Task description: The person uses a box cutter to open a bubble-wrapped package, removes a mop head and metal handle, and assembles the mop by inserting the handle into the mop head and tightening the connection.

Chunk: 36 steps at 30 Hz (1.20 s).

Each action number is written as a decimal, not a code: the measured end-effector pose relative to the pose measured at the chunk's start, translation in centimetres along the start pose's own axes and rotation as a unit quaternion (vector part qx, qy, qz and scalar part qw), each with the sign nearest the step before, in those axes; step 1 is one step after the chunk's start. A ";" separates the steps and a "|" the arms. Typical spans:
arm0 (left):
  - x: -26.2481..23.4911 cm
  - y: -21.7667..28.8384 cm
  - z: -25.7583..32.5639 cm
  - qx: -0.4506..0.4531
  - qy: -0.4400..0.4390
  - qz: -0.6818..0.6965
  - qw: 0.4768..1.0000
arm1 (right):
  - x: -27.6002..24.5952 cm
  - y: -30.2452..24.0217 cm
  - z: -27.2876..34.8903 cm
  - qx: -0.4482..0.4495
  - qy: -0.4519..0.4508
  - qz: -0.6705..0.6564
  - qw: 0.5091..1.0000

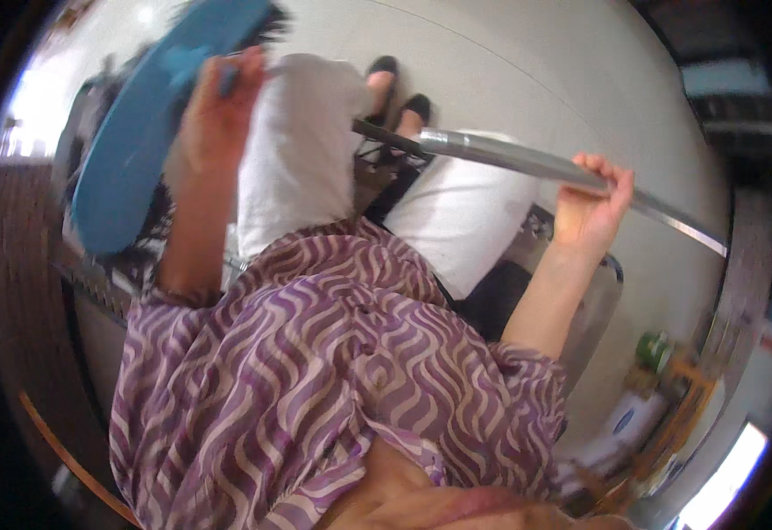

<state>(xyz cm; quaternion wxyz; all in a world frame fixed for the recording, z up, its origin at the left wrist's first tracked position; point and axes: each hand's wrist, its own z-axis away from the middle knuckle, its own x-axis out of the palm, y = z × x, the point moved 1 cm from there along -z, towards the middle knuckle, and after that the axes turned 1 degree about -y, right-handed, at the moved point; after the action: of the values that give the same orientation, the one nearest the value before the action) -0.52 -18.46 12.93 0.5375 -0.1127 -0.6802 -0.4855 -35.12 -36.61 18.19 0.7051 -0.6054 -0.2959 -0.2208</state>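
Note:
At the upper left, my left hand [223, 110] is closed at the neck of a blue broom head [125, 163], a long oval with dark bristles along its edges. A small blue piece shows between the fingers; motion blurs them a little. My right hand [594, 199], on the right, is wrapped round a silvery metal pole [510, 157]. The pole slants from above my knees out to the right, thinner beyond my hand. Its inner end lies apart from the broom head. A dark rod [386, 137] appears just beyond that end; whether it joins the pole I cannot tell.
I am seated, with white-covered knees [302, 141] under my hands and dark shoes [417, 106] on the pale floor [527, 62]. A white box [629, 420] and a wooden frame [691, 393] with a green item stand at the lower right.

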 end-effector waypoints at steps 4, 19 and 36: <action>3.4 0.3 2.5 -0.032 0.013 -0.009 0.999 | 2.7 1.0 2.2 -0.007 -0.046 -0.017 0.999; 8.5 -5.1 4.2 -0.150 0.051 0.154 0.975 | 1.9 5.8 4.7 -0.020 -0.109 0.026 0.994; 8.8 -4.6 4.9 -0.074 0.036 0.067 0.994 | 0.7 7.5 9.3 -0.183 -0.370 0.236 0.880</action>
<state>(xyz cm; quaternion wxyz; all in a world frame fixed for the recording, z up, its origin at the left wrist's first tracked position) -10.16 -20.15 18.07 0.5832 -0.1802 -0.6137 -0.5008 -30.99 -26.16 14.14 0.4523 -0.8131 -0.3379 0.1416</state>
